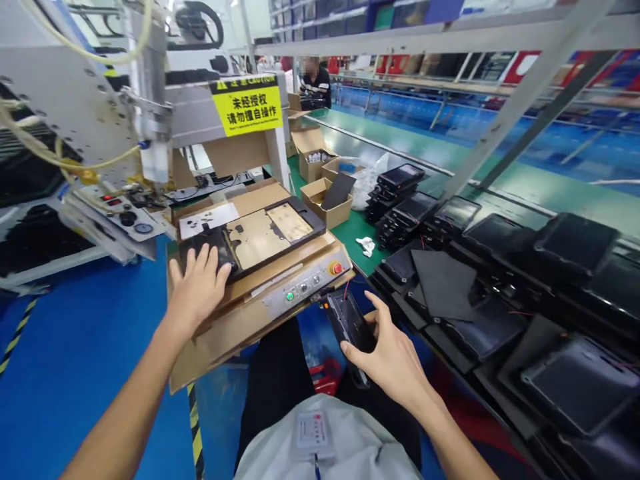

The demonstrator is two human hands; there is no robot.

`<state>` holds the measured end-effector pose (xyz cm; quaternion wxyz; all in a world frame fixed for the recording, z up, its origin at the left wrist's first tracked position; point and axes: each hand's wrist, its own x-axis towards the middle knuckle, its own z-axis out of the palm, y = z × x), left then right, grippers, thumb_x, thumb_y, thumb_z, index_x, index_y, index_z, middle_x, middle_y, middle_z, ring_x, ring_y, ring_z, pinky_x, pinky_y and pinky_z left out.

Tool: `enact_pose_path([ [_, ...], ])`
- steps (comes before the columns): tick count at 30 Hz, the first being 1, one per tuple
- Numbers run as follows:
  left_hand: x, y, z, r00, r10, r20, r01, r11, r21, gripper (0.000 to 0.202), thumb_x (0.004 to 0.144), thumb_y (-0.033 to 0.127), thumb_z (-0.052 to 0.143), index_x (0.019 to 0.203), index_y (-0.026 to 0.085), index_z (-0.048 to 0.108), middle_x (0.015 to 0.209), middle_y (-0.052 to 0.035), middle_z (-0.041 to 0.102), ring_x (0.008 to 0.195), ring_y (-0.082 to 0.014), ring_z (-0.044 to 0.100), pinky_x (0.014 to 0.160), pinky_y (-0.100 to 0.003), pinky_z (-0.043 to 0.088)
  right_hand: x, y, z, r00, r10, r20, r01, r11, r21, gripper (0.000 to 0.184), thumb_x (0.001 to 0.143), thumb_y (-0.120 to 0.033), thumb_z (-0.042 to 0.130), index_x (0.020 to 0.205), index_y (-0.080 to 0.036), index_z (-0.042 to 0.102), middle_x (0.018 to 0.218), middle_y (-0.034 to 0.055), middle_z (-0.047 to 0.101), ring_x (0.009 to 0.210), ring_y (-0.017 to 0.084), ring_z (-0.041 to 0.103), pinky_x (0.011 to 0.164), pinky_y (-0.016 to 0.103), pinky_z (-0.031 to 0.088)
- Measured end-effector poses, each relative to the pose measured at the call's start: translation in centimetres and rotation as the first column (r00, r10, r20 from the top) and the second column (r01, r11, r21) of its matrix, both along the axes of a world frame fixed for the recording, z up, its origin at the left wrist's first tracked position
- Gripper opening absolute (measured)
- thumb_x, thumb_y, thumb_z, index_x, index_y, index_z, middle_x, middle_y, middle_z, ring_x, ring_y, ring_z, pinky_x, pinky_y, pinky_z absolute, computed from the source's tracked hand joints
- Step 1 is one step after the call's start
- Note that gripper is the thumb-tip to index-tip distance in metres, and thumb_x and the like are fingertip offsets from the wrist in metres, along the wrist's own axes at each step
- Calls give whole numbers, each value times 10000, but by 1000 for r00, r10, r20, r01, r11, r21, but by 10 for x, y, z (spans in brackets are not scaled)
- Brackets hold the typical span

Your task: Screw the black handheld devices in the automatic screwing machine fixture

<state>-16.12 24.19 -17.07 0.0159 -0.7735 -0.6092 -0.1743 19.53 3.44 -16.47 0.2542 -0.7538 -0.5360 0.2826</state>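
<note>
My left hand (200, 287) lies with fingers spread on a dark flat piece (213, 248) at the left end of a black-framed fixture (280, 248). Inside that frame are tan panels with dark patches. In front of my lap, my right hand (387, 347) grips a black device housing (347, 319) between thumb and fingers. The housing is tilted, with a thin red wire and a small orange spot near its upper end. Its far side is partly hidden by my fingers. A control strip (305, 287) with a green-lit button and a red emergency stop sits between both hands.
A machine with a dispensing head (153, 127) stands at left behind the fixture. Stacked black housings (485, 327) and dark foam sheets (444, 283) fill the right bench. Cardboard boxes (327, 203) and a crumpled white tissue (366, 247) lie beyond. A person (316, 83) sits far back.
</note>
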Motion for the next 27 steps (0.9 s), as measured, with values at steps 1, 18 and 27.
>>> enact_pose_path([
  [1,8,-19,-4,1000,-13,-17,14,1000,28,757,1021,579,343,1647,154,364,1688,-206,350,1595,-459,178,1252,-748,11,2,-4,-4,1000,-16,-9,16,1000,-6,959,809,-498,705,1621,-296,236,1187,63,646,955,275,692,850,414,524],
  [18,8,-13,21,994,-44,-98,56,991,120,665,1026,525,431,1515,88,541,1552,-226,547,1510,-421,414,1322,-584,67,4,-32,-42,994,-104,22,103,994,19,902,808,-624,635,1602,-371,290,1205,45,685,818,280,728,720,404,511],
  [27,15,-44,16,958,6,-285,54,978,203,646,1057,448,382,1459,-35,535,1524,-290,541,1484,-470,374,1260,-696,78,-6,-28,-33,997,-75,7,75,997,21,948,807,-512,706,1620,-328,254,1218,50,670,947,274,720,837,401,530],
])
